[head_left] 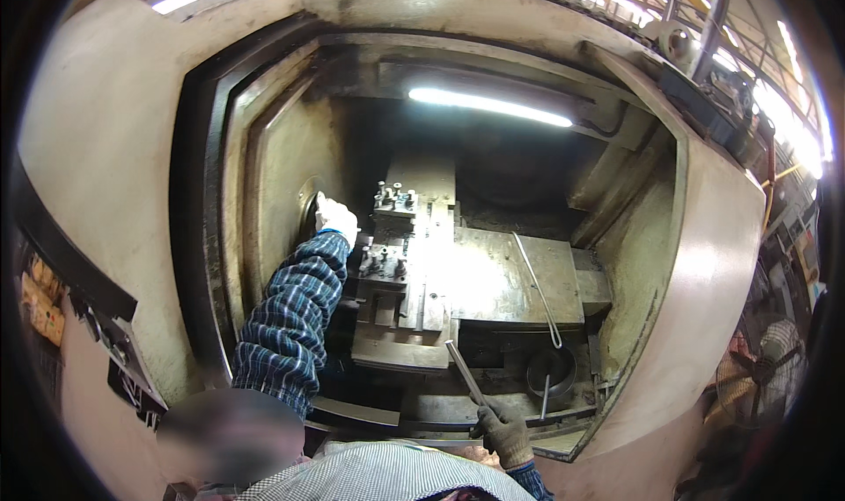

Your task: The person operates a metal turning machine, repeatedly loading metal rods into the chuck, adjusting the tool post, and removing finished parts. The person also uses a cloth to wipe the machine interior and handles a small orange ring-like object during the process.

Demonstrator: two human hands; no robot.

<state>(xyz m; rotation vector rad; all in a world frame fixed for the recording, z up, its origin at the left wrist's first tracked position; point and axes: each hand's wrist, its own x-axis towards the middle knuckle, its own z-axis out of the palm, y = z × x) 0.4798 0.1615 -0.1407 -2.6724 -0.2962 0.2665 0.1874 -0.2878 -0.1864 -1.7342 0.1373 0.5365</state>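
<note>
My left arm, in a blue plaid sleeve, reaches into a lathe's enclosure. My left hand, in a white glove, is at a dark round opening in the left inner wall. Its fingers are too small and turned away to show whether they grip anything. To its right stand two tool posts with upright bolts on the carriage. My right hand, in a dark grey glove, is closed around the lower end of a straight metal bar. The bar slants up and left, its upper end near the front of the carriage.
A thin looped metal rod lies across the flat plate. A dark round pot with a rod in it stands at the right. A lit tube lamp hangs at the back. Outside stands a fan.
</note>
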